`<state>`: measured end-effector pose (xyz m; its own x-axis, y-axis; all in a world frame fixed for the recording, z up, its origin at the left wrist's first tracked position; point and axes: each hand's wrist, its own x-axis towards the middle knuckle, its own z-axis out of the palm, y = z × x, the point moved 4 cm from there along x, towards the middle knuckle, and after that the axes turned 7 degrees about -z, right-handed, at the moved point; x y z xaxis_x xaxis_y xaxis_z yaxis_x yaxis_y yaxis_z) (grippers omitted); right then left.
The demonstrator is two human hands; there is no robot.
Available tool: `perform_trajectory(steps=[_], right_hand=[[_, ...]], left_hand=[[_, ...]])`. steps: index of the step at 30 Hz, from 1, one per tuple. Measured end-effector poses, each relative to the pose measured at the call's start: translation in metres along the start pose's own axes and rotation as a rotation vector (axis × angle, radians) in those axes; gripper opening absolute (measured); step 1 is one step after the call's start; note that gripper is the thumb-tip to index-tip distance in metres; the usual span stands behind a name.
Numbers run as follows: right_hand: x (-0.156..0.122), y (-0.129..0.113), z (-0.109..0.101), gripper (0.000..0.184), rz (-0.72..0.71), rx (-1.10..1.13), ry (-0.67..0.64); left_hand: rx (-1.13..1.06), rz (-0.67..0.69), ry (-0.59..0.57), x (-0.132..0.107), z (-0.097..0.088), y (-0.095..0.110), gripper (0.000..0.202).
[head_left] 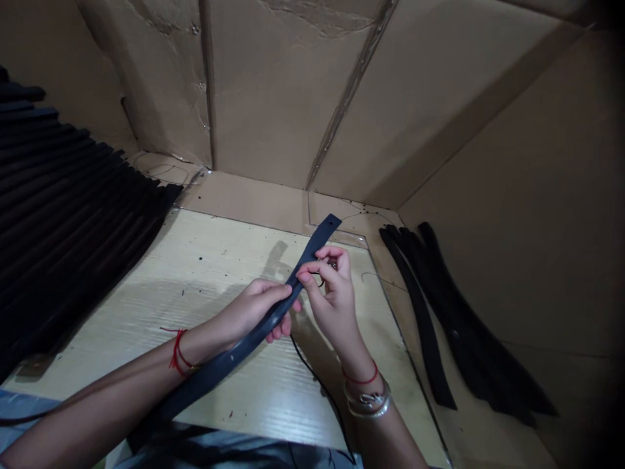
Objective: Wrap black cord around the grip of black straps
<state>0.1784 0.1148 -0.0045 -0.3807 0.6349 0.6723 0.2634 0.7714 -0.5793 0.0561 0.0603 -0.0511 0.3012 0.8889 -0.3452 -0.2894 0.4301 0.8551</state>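
Observation:
A long black strap [234, 355] runs from my lap up over the pale wooden board [205, 273], its free end pointing toward the back wall. My left hand [256, 312] is wrapped round the strap near its middle. My right hand [331, 286] pinches the strap just beyond the left hand, fingers curled, with something small and dark at the fingertips that I cannot make out. A thin black thread [317, 381] trails from under the hands toward me. Red strings circle both wrists, and silver bangles sit on the right one.
A large stack of black straps [63, 215] lies at the left. Several more black straps [449, 319] lie on the cardboard at the right. Cardboard walls [293, 98] enclose the back and right side.

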Motion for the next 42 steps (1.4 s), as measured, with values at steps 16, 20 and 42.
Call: perform_trajectory(steps=[16,20,42], right_hand=[[0.000,-0.003,0.004,0.015,0.133,0.260,-0.025],[-0.001,0.005,0.012,0.015,0.284,0.589,-0.109],[-0.004,-0.002,0.013,0.019,0.324,0.681,-0.084]], left_hand=[[-0.052,0.079,0.092,-0.007,-0.004,0.018,0.034],[-0.071,0.096,0.077,-0.012,-0.003,0.022,0.034],[-0.204,0.132,-0.139,-0.021,0.002,0.020,0.037]])
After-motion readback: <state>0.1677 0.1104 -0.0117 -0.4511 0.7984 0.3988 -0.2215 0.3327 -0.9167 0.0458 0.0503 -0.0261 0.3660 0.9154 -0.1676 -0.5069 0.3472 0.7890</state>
